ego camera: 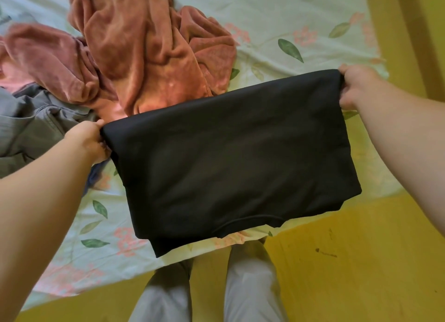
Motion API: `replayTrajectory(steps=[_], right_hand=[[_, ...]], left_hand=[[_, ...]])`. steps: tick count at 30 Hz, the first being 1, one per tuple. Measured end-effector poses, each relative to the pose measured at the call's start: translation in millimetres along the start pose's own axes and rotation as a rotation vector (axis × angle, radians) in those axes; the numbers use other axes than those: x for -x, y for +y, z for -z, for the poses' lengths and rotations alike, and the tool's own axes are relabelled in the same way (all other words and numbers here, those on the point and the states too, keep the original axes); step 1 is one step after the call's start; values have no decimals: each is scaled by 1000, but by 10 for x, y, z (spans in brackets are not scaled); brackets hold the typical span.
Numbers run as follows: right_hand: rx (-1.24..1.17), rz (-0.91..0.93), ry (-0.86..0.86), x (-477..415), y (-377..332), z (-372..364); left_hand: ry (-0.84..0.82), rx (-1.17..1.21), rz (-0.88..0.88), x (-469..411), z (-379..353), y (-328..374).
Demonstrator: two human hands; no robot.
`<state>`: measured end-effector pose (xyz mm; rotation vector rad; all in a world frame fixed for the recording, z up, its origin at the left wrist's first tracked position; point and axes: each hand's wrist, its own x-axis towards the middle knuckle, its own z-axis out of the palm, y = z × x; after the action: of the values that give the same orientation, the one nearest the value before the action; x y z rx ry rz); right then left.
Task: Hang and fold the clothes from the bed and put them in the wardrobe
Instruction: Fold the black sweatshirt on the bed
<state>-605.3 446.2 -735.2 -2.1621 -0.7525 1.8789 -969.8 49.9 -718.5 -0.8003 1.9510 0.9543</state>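
Floral bed sheet (262,25) fills the frame's upper part — left hand (88,138) and right hand (356,89) pinch the folded black garment (231,158) at its top corners, cloth hanging between.

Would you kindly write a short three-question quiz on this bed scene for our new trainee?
1. True or false: the left hand and the right hand each grip an upper corner of the black garment.
2. What lies crumpled on the floral bedsheet beyond the black garment? A) pink fleece garment B) yellow towel C) white shirt
3. Fill in: the left-edge garment is coloured ____.
Key: 1 true; 2 A; 3 grey.
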Motion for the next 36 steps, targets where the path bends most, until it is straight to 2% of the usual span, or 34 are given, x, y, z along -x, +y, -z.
replayTrajectory(steps=[4,8,10,15,19,23,27,32,36], right_hand=[[227,67,57,-34,31,-51],[733,263,321,23,76,-131],[833,351,375,15,148,-164],[597,389,383,-24,154,-255],[301,288,333,-28,151,-334],[516,466,322,-1,185,-281],[734,554,338,-14,269,-207],[738,617,280,-14,167,-346],[791,585,224,-55,116,-374]], left_hand=[[-75,17,-59,5,-21,-96],[-104,-74,-138,76,61,-215],[-87,-129,-216,47,120,-231],[-54,-80,-374,-28,178,-91],[-38,-135,-378,-80,55,-17],[-66,-195,-367,-85,64,-42],[-110,-181,-352,-123,145,-131],[-53,-161,-388,-132,113,-239],[30,-212,-448,-155,41,-269]])
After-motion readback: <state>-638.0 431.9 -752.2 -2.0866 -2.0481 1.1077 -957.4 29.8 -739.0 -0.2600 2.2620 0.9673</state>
